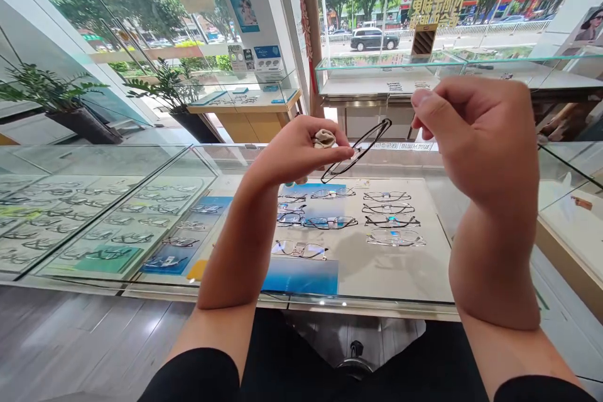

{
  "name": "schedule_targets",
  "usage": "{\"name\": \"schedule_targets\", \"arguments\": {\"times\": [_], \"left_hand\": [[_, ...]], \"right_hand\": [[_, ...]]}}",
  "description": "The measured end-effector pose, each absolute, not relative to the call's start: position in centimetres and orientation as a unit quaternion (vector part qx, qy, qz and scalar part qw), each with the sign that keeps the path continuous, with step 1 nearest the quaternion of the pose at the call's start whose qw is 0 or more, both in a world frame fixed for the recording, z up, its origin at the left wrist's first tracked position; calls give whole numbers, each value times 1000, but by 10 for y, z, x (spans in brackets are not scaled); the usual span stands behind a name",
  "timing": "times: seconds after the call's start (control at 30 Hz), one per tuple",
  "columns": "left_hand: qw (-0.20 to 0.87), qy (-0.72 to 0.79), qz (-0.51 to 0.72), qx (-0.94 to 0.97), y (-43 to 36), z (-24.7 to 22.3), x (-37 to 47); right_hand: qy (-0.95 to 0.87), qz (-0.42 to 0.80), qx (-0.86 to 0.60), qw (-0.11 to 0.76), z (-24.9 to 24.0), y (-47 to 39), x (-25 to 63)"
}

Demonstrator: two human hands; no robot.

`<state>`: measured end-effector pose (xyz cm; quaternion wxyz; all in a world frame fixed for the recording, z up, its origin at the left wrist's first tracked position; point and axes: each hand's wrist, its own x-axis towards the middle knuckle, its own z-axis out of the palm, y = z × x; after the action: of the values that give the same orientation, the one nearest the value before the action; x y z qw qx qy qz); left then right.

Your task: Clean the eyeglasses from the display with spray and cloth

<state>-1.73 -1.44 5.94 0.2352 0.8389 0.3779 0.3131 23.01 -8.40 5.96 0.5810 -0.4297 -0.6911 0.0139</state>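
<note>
A pair of black thin-framed glasses (358, 149) is held up in the air above a glass display counter (330, 292). My left hand (296, 149) pinches the near lens of the glasses through a small beige cloth (324, 138) bunched in its fingers. My right hand (475, 132) is raised to the right with fingers curled; it appears to grip the far end of the frame, though the contact is hidden behind the fingers. Rows of glasses (348, 217) lie inside the counter below my hands.
More glass cases with glasses run to the left (89, 226) and at the back (391, 69). Potted plants (61, 100) stand by the window. A wooden table (245, 116) sits behind. A street with a dark car (374, 39) shows outside.
</note>
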Motion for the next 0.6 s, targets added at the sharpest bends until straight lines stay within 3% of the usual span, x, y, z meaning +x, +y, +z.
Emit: {"name": "schedule_targets", "arguments": {"times": [0.13, 0.27, 0.6], "left_hand": [[276, 370, 458, 760, -29, 59, -6], [335, 334, 529, 704, -35, 49, -1], [409, 318, 545, 659, -31, 44, -3]], "right_hand": [[-695, 63, -429, 574, 58, -81, 224], [-735, 167, -388, 531, 54, -79, 214], [-712, 222, -375, 551, 37, -65, 192]]}}
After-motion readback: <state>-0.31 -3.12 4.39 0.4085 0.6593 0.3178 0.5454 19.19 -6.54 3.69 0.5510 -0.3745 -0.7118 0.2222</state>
